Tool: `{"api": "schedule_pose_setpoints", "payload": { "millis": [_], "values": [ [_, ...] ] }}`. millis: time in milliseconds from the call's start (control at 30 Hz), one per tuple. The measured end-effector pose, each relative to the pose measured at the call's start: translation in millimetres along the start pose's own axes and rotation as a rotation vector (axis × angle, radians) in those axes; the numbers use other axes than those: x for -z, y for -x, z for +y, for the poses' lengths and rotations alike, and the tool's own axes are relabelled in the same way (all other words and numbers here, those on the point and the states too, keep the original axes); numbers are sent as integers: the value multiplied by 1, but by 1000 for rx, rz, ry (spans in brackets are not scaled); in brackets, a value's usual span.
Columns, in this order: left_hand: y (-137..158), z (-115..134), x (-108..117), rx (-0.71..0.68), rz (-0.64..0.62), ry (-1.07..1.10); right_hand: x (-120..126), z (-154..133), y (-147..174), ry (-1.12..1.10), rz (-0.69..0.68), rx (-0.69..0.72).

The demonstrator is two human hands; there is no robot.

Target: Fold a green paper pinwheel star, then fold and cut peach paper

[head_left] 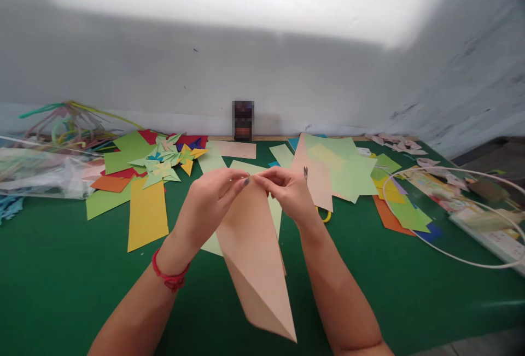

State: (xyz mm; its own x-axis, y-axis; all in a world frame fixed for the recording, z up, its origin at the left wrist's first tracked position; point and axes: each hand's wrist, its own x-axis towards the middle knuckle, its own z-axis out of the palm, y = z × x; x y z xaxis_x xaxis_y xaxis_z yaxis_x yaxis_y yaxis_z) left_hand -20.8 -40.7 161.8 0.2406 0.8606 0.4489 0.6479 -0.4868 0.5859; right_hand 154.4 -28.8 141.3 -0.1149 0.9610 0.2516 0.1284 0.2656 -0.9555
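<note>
A folded sheet of peach paper (254, 246) hangs in front of me, its upper edge pinched between both hands. My left hand (217, 192) is closed on the top left part of it, thumb and forefinger together. Close beside it, my right hand (287, 189) pinches the same edge with thumb and fingers. The lower end of the sheet is loose, with a slanting fold and a pointed corner toward me. Pale green paper (211, 244) lies on the table behind it, partly hidden.
On the green table (74, 268), folded paper stars (162, 167) and a yellow sheet (148, 214) lie left. Right are pale green sheets (353, 175), scissors with yellow handles (327, 216) partly under paper, and a white hoop (447, 258). A dark phone-like object (243, 121) leans on the wall.
</note>
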Motion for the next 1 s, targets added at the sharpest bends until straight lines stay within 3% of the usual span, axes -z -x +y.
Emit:
{"api": "schedule_pose_setpoints", "payload": {
  "millis": [233,1000],
  "values": [
    [-3,-10,0,148,-105,77,-3,1,-2,-5,-101,-87],
    [-3,-6,-1,155,-97,53,1,-4,-1,-8,-176,-118]
  ]
}}
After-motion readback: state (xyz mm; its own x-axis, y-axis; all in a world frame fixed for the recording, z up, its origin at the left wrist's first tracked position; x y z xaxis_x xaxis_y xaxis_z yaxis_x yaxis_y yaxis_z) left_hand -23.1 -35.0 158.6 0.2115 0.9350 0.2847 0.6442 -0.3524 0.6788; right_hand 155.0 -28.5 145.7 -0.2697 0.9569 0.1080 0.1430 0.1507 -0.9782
